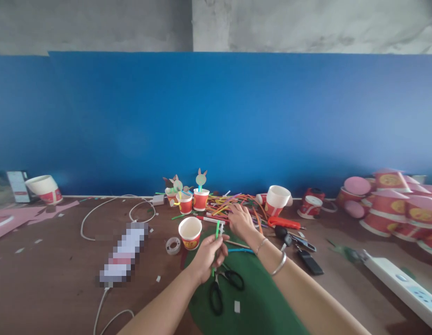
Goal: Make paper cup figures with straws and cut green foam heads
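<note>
My left hand (209,256) is closed around an upright green straw (217,229); a small pale piece sticks up beside it, its kind unclear. Farther forward, my right hand (241,219) reaches over the pile of coloured straws (225,203), fingers apart and touching its near side. Under my left hand lie black-handled scissors (216,298) on a green sheet (258,293). A red-and-white paper cup (190,233) stands just left of that hand, with a roll of tape (173,245) beside it. Behind are paper cups with straws, one topped by a rabbit-eared paper head (201,179).
At right are a white paper cup (278,200), an orange-red cutter (285,223), keys with a black fob (309,260), stacked decorated cups (387,204) and a white power strip (404,284). A phone on a cable (123,256) lies left. A blue panel (216,121) borders the back.
</note>
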The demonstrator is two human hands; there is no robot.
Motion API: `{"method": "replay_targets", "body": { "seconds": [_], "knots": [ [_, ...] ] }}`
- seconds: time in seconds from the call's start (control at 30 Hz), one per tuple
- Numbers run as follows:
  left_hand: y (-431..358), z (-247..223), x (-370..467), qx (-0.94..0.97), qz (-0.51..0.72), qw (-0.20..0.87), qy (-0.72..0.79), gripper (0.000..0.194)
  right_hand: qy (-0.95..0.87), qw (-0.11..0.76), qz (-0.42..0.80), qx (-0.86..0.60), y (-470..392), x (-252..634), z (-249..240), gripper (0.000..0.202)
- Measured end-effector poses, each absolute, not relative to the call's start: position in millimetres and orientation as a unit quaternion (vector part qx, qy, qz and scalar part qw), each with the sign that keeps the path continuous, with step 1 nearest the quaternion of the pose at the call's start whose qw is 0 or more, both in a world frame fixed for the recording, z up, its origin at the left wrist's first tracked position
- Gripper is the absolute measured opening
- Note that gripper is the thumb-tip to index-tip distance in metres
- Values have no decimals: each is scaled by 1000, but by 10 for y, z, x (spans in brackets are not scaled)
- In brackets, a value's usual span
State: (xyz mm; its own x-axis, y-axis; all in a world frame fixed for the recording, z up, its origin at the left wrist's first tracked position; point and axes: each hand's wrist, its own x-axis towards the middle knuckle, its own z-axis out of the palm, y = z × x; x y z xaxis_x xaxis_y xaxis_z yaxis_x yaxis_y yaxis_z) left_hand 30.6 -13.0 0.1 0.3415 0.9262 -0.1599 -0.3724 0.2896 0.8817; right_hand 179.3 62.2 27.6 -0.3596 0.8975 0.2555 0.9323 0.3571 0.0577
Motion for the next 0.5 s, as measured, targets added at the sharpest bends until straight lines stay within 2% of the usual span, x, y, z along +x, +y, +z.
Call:
{"method": "replay_targets", "body": {
  "seconds": [0.1,0.17,0.23,0.3,0.4,0.5],
  "knots": [
    [-138,17,307,375,464,715,363,39,-789,131,-101,-591,597,1849,360,25],
    [-136,13,313,359,480,710,369,37,-755,193,-72,-622,539,1878,427,22],
    [-129,-2,322,339,497,706,374,35,-720,263,29,-641,435,1884,456,18],
    [-117,-20,336,317,519,705,366,32,-691,301,193,-629,288,1861,432,17],
    [-104,-34,359,283,555,703,344,27,-644,268,410,-587,34,1773,334,16],
    [-110,-18,373,253,554,712,349,26,-632,241,494,-546,-160,1661,231,16]
  ]
}}
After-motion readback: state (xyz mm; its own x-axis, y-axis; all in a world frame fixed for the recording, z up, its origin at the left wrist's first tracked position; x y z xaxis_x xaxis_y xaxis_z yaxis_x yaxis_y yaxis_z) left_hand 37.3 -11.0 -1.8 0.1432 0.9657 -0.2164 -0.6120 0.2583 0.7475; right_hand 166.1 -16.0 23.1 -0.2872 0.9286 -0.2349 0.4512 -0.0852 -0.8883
